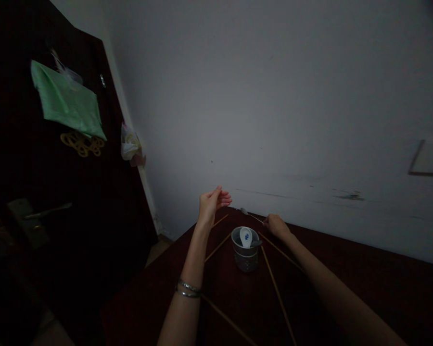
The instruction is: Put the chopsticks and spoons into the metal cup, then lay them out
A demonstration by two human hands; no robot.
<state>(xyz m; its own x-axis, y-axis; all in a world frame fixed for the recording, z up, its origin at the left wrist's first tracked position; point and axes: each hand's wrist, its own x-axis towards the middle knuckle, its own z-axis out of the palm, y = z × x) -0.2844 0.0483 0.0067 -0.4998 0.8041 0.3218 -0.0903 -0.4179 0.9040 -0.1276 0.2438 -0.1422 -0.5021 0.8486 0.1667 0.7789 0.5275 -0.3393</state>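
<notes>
My right hand (276, 225) pinches the handle of a metal spoon (244, 211), whose bowl points left towards the wall. My left hand (213, 203) is raised on the other side, fingers stretched out and nothing visible in it. Between my forearms stands a grey cup (246, 262) with a patterned wall. Inside it rest a white soup spoon (246, 235) with a blue mark and a darker utensil (256, 243) leaning on the rim. Several chopsticks lie spread around the cup, among them one chopstick (278, 295) at its right and another (228, 319) near my left forearm.
The dark red table (159, 293) has its far edge close to a grey wall (260, 105). To the left is a dark door (7, 144) with a handle (48, 211) and a hanging green cloth (70, 103). A plastic bag (130, 144) hangs beside the door frame.
</notes>
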